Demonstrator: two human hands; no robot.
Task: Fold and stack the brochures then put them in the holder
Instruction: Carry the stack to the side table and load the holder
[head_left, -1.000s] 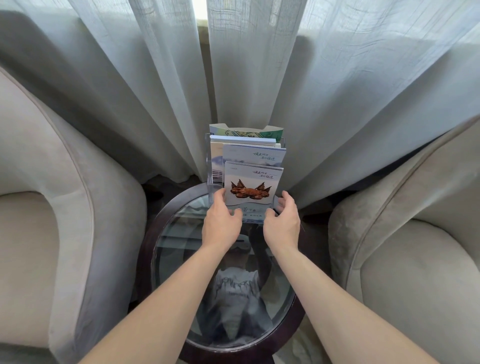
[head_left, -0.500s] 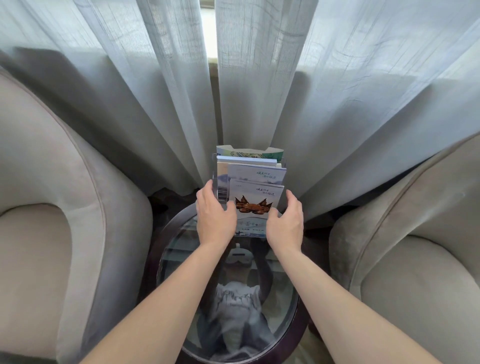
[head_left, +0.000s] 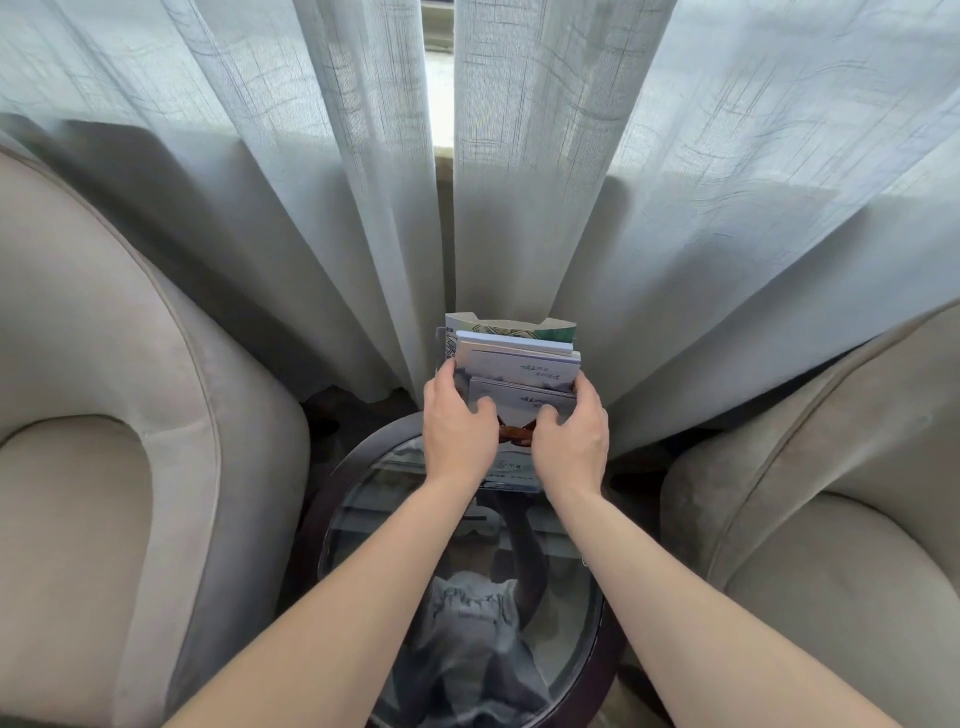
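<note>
In the head view, both bare forearms come up from the lower edge of the frame and meet near the centre. The left hand (head_left: 457, 423) grips the left side of the tiered stack of folded paper brochures (head_left: 522, 371): its thumb lies on the front sheet and its fingers curl round the left edge. The right hand (head_left: 571, 436) holds the right side in the same way, with the thumb on the front and the fingers wrapped behind the right edge. The two hands are close together but not touching; a brown printed picture shows between them.

The brochures stand upright in steps, pale blue-white with small dark writing, and the rear one has a green pattern and a notched top edge. They sit in a clear plastic holder (head_left: 441, 353), of which only a thin transparent edge shows at the left of the stack.

The holder stands at the far edge of a round glass-topped table with a dark wooden rim (head_left: 332, 499). The glass is shiny and reflects the person. Smooth beige upholstered armchairs fill the left (head_left: 130, 389) and right (head_left: 831, 493) of the frame. Sheer grey-white curtains (head_left: 311, 182) with a fine woven texture hang in folds across the upper half.
</note>
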